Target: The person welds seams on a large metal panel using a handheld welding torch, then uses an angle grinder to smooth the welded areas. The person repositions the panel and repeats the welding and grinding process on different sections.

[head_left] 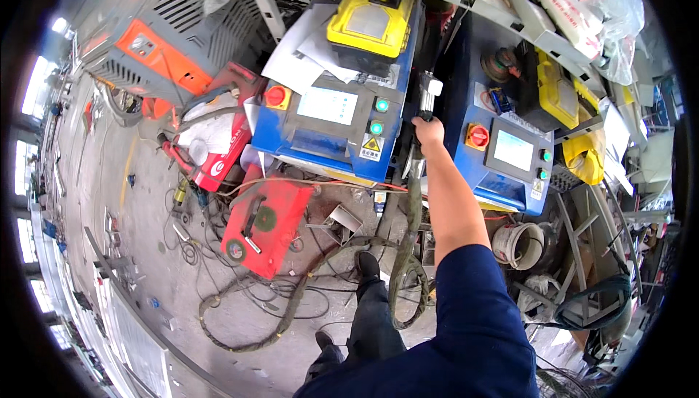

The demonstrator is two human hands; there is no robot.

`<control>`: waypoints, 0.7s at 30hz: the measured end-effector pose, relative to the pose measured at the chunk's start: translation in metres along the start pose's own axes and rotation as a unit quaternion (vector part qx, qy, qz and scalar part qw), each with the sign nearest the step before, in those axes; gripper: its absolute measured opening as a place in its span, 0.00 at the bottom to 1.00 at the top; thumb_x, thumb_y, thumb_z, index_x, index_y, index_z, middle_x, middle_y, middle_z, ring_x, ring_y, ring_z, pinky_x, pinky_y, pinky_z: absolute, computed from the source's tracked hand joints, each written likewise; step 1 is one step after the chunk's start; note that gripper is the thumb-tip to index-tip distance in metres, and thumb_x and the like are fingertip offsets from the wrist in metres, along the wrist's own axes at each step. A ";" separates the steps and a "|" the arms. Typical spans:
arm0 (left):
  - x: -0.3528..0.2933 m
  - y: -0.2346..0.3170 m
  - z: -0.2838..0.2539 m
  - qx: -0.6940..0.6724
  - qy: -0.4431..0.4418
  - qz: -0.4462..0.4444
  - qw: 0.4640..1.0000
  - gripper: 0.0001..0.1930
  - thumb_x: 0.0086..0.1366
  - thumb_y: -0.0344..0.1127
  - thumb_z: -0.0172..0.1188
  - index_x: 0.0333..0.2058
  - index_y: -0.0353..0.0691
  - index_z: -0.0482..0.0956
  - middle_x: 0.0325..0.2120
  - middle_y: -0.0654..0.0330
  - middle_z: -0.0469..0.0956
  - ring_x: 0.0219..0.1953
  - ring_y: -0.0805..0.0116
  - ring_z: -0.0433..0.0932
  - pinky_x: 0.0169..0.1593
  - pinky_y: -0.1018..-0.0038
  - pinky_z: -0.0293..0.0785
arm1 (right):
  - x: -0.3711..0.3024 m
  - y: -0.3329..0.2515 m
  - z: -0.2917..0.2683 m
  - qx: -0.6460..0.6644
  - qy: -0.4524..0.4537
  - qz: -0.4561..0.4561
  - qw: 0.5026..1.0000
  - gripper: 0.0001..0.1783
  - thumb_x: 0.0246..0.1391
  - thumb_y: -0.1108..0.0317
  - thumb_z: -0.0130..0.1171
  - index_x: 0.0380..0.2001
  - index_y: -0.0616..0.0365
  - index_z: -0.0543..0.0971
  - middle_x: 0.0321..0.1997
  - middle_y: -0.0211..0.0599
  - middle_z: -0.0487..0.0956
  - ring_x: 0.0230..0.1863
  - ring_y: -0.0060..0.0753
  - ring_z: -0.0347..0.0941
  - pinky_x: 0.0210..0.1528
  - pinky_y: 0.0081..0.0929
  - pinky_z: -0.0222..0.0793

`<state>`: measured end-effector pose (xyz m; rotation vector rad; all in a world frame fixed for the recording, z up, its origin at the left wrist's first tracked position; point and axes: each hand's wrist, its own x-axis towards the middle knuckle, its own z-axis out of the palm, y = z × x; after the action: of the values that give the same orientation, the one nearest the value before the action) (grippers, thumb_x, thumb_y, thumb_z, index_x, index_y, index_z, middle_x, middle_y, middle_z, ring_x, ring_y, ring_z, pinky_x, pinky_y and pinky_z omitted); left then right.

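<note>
My right hand (428, 133) reaches forward between two blue machine cabinets, its fingers wrapped round a welding gun (429, 92). The gun has a dark grip and a silver-white upper body. Below the hand hangs a thick, cloth-sleeved cable (413, 212), which runs down to the floor. The left blue cabinet (328, 147) has a lit screen, a red rotary switch and green buttons. A similar right blue cabinet (470, 176) stands just beyond my forearm. My left hand does not show.
A yellow-lidded case (371, 20) and papers lie on the left cabinet. Red machines (268, 227) and a grey-orange unit (164, 52) stand leftward. Cable loops (287, 325) lie round my feet. A white bucket (517, 245) and metal frames are at right; a loaded shelf (539, 30) hangs above.
</note>
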<state>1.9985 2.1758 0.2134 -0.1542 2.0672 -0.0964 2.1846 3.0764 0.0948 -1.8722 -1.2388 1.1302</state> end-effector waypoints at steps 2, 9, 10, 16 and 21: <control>0.001 0.043 -0.001 0.009 -0.012 0.025 1.000 0.26 0.59 0.50 0.63 0.50 0.38 0.75 0.37 0.49 0.79 0.37 0.58 0.80 0.43 0.63 0.76 | 0.033 0.025 0.028 -0.031 0.066 0.009 0.997 0.20 0.45 0.62 0.68 0.39 0.65 0.81 0.31 0.45 0.83 0.34 0.45 0.80 0.42 0.37 0.75; -0.001 0.107 -0.026 0.032 -0.013 0.034 0.999 0.26 0.60 0.49 0.63 0.52 0.40 0.73 0.42 0.48 0.77 0.40 0.57 0.80 0.45 0.62 0.76 | 0.047 0.030 0.071 -0.094 0.075 0.052 0.991 0.35 0.50 0.53 0.64 0.55 0.66 0.73 0.62 0.62 0.64 0.59 0.61 0.68 0.62 0.41 0.66; 0.000 0.111 -0.031 0.038 -0.013 0.035 0.999 0.26 0.60 0.49 0.62 0.52 0.40 0.73 0.43 0.48 0.77 0.41 0.56 0.80 0.46 0.61 0.76 | 0.047 0.031 0.072 -0.088 0.094 0.040 0.991 0.35 0.49 0.53 0.65 0.55 0.65 0.73 0.62 0.63 0.64 0.58 0.61 0.69 0.61 0.41 0.66; 0.000 0.107 -0.047 0.052 -0.012 0.034 0.998 0.26 0.61 0.48 0.62 0.54 0.41 0.71 0.47 0.48 0.75 0.44 0.56 0.79 0.48 0.60 0.75 | 0.042 0.020 0.080 -0.048 0.102 0.058 0.992 0.46 0.58 0.39 0.53 0.67 0.61 0.54 0.64 0.68 0.58 0.62 0.68 0.64 0.64 0.46 0.63; -0.004 0.078 -0.048 0.051 -0.021 0.047 0.997 0.26 0.62 0.48 0.62 0.55 0.42 0.70 0.51 0.47 0.73 0.46 0.55 0.78 0.49 0.59 0.75 | 0.031 0.050 0.073 -0.025 0.025 0.051 0.998 0.52 0.57 0.30 0.46 0.70 0.58 0.50 0.69 0.69 0.51 0.67 0.68 0.55 0.69 0.44 0.56</control>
<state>1.9530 2.2534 0.2292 0.0047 2.0202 -0.1393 2.1452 3.0895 0.0103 -2.0084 -1.1660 1.1082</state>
